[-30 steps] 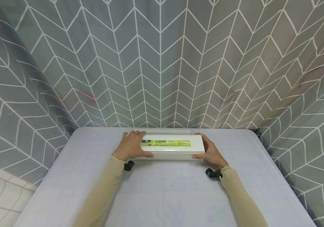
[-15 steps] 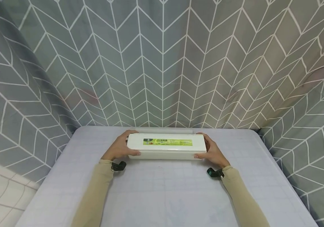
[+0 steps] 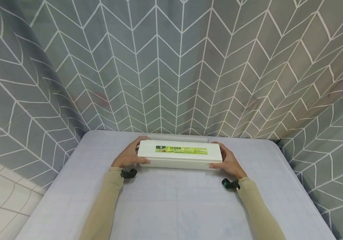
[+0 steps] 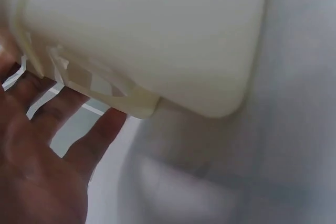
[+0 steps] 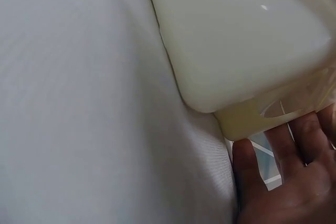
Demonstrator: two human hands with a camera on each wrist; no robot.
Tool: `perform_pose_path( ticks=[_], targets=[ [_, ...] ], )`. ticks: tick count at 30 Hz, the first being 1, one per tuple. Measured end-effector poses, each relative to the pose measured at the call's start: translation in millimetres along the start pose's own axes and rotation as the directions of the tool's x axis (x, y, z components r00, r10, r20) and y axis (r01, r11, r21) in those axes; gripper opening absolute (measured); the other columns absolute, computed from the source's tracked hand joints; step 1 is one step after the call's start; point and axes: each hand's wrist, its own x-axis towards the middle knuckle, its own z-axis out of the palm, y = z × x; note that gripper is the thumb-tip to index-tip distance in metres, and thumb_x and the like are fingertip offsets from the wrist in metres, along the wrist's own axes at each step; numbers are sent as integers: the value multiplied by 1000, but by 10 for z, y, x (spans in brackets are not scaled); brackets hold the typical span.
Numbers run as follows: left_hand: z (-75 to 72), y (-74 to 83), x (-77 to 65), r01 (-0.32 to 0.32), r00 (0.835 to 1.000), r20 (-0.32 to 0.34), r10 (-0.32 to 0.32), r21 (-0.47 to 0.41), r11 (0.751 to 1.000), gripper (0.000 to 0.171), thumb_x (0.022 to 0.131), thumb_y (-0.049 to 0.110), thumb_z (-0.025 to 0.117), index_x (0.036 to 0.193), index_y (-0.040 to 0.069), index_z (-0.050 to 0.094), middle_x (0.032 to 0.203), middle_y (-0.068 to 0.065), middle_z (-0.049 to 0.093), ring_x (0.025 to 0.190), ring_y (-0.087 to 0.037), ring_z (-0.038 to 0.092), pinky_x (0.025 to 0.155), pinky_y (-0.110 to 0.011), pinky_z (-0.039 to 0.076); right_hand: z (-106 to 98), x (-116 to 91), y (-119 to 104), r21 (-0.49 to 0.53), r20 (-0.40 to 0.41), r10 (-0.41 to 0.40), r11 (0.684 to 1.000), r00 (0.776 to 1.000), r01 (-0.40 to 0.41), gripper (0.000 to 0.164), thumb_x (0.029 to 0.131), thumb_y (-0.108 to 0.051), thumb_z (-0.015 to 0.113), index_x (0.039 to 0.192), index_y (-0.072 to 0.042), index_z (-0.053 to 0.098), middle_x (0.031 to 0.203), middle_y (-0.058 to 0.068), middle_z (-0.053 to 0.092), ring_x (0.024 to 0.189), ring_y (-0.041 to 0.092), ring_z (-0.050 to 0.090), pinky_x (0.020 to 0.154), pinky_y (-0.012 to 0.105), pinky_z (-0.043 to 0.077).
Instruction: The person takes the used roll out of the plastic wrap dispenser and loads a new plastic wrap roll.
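Observation:
A long white cling film box (image 3: pixel 177 163) with a yellow-green label (image 3: pixel 181 150) lies across the back of the table. At its left end my left hand (image 3: pixel 127 157) grips it, thumb on the front face and fingers behind. My right hand (image 3: pixel 229 163) holds the other end the same way. In the left wrist view, the fingers (image 4: pixel 95 142) reach along an end wall of the box (image 4: pixel 152 30) that has cut-outs. A similar end wall shows in the right wrist view, where the fingers (image 5: pixel 310 142) lie against the box (image 5: pixel 241 40).
Behind the box, a pale flat strip (image 3: pixel 179 137) lies along the back of the table. A white cloth (image 3: pixel 171 203) covers the tabletop. Grey curtains (image 3: pixel 171 66) with white chevron lines hang at the back and both sides. Black wrist cameras (image 3: pixel 128 173) sit on the wrists.
My left hand has shifted left, from over the left part of the lid out to the box's left end. The right hand keeps its hold. The head view has shifted slightly.

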Motion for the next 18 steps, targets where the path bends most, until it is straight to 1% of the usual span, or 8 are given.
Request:
perform_pose_path(
  ticks=[3, 7, 11, 14, 16, 18],
  targets=[
    [-19, -15, 18, -7, 1000, 10, 7, -1, 1000, 100, 67, 13, 99, 153, 19, 48, 137, -15, 60, 117, -32, 61, 96, -40, 54, 10, -5, 0, -3, -4, 6, 1000, 1000, -6, 107, 73, 5, 93, 162, 1, 33, 142, 1, 57, 118, 9, 64, 93, 22, 56],
    [-30, -13, 29, 2, 1000, 22, -2, -3, 1000, 100, 67, 11, 98, 152, 17, 47, 137, -15, 60, 116, -30, 59, 98, -41, 51, 16, -14, 7, -7, 1, 9, 1000, 1000, -9, 106, 74, 5, 92, 162, 1, 33, 142, 2, 57, 117, 10, 64, 93, 23, 57],
    [-43, 0, 57, 14, 998, 62, -13, -21, 1000, 99, 69, 10, 97, 152, 16, 43, 138, -15, 60, 117, -28, 59, 101, -39, 49, -7, -4, 15, -24, 6, 20, 1000, 1000, -20, 102, 75, 3, 92, 161, 0, 36, 141, 2, 58, 116, 10, 65, 93, 23, 56],
    [-51, 15, 82, 20, 996, 93, -17, -39, 999, 97, 69, 9, 96, 150, 18, 41, 139, -14, 59, 117, -27, 58, 102, -39, 47, -27, 10, 25, -32, -1, 25, 999, 1000, -25, 99, 75, 2, 92, 160, -2, 40, 141, 3, 59, 116, 10, 65, 93, 22, 55],
    [-50, 14, 87, 21, 995, 101, -16, -50, 999, 97, 69, 9, 95, 149, 18, 41, 139, -13, 59, 117, -27, 58, 103, -39, 47, -29, 14, 37, -36, 0, 22, 999, 1000, -22, 99, 76, 2, 92, 159, -1, 40, 141, 3, 59, 116, 9, 64, 93, 21, 55],
    [-44, -20, 74, 15, 995, 103, -9, -60, 998, 96, 70, 9, 95, 149, 15, 40, 140, -16, 58, 117, -26, 58, 103, -39, 47, -14, 10, 50, -41, 5, 23, 999, 1000, -22, 99, 76, 2, 92, 159, 0, 40, 141, 3, 59, 116, 9, 64, 93, 21, 55]
  ],
)
